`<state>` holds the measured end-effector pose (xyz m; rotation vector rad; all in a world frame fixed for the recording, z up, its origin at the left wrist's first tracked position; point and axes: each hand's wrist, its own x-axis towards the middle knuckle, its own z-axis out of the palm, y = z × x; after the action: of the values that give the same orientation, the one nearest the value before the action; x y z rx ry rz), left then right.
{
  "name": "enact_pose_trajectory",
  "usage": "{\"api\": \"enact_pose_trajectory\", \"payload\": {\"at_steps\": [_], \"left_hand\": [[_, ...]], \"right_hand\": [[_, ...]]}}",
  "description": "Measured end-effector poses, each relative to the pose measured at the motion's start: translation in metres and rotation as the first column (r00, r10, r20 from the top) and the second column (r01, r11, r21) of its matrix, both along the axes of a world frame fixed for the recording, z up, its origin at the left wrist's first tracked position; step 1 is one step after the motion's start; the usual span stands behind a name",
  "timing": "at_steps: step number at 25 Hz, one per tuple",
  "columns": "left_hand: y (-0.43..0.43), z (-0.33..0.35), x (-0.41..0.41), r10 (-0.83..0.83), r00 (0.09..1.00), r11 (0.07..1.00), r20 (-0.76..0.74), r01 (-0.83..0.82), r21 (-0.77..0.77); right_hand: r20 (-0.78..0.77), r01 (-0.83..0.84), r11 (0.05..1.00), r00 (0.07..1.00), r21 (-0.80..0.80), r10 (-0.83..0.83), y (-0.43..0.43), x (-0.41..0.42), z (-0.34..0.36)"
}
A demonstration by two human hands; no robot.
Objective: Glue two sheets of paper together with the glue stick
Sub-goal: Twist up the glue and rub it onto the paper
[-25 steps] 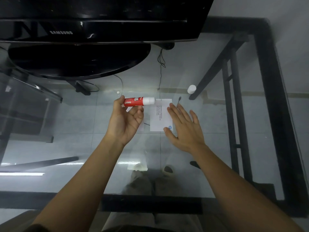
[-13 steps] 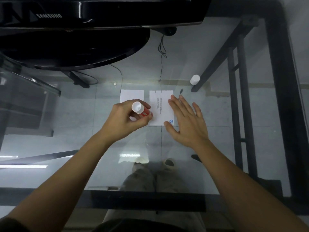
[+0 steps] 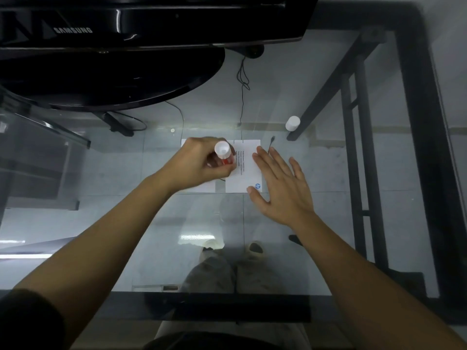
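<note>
Glue stick (image 3: 223, 154) gripped by left hand (image 3: 199, 160); flat right hand (image 3: 280, 183) presses printed sheet (image 3: 246, 170).

The left hand (image 3: 199, 160) covers most of the left sheet (image 3: 203, 188). Its fingers (image 3: 222, 171) hide the lower end of the glue stick (image 3: 223, 152). Print on the right sheet (image 3: 246, 173) is illegibly small.

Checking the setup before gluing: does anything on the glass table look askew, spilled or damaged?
Nothing stands out. The plain sheet and the printed sheet lie flat, side by side. The left hand holds the glue stick over them; the right hand rests flat on the printed sheet's edge. The cap stands apart.
</note>
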<state>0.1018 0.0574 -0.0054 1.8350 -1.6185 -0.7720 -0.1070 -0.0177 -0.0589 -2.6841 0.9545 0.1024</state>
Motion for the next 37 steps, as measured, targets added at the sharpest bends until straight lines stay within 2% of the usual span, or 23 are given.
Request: {"api": "enact_pose_trajectory", "payload": {"at_steps": [5, 7, 10, 12, 14, 20, 25, 30, 37], "left_hand": [[-0.027, -0.002, 0.015, 0.162, 0.984, 0.987, 0.07, -0.162, -0.011], [-0.021, 0.0, 0.012, 0.186, 0.982, 0.982, 0.029, -0.185, -0.034], [0.008, 0.002, -0.004, 0.13, 0.989, 0.99, -0.076, -0.133, -0.037], [0.026, 0.0, -0.019, 0.095, 0.992, 0.995, -0.085, -0.096, -0.006], [0.032, -0.002, -0.028, 0.127, 0.987, 0.992, -0.1, -0.126, 0.018], [0.009, -0.005, -0.024, 0.052, 0.998, 0.998, -0.023, -0.052, 0.02], [-0.03, -0.002, -0.004, 0.191, 0.98, 0.981, 0.048, -0.19, -0.032], [-0.004, -0.001, -0.017, 0.241, 0.969, 0.968, -0.05, -0.243, -0.062], [0.017, -0.001, -0.04, 0.074, 0.996, 0.997, -0.043, -0.074, 0.015]], "right_hand": [[-0.002, 0.005, 1.0, 1.0, -0.003, -0.005, 0.001, 0.001, -0.002], [-0.003, 0.005, 1.0, 1.0, 0.0, -0.005, 0.001, 0.001, -0.002], [-0.002, -0.007, 1.0, 1.0, 0.003, 0.007, 0.001, 0.0, -0.002], [-0.008, -0.012, 1.0, 1.0, 0.002, 0.013, 0.001, 0.0, -0.001], [-0.023, -0.013, 1.0, 1.0, -0.003, 0.013, 0.0, 0.0, -0.001], [-0.018, -0.008, 1.0, 1.0, 0.003, 0.008, 0.001, -0.001, 0.002], [-0.018, -0.016, 1.0, 1.0, 0.012, 0.016, 0.001, 0.0, 0.003], [-0.039, -0.025, 1.0, 0.999, -0.011, 0.024, 0.001, 0.0, 0.003], [-0.054, -0.026, 1.0, 0.998, 0.002, 0.026, 0.0, 0.0, 0.001]]}}
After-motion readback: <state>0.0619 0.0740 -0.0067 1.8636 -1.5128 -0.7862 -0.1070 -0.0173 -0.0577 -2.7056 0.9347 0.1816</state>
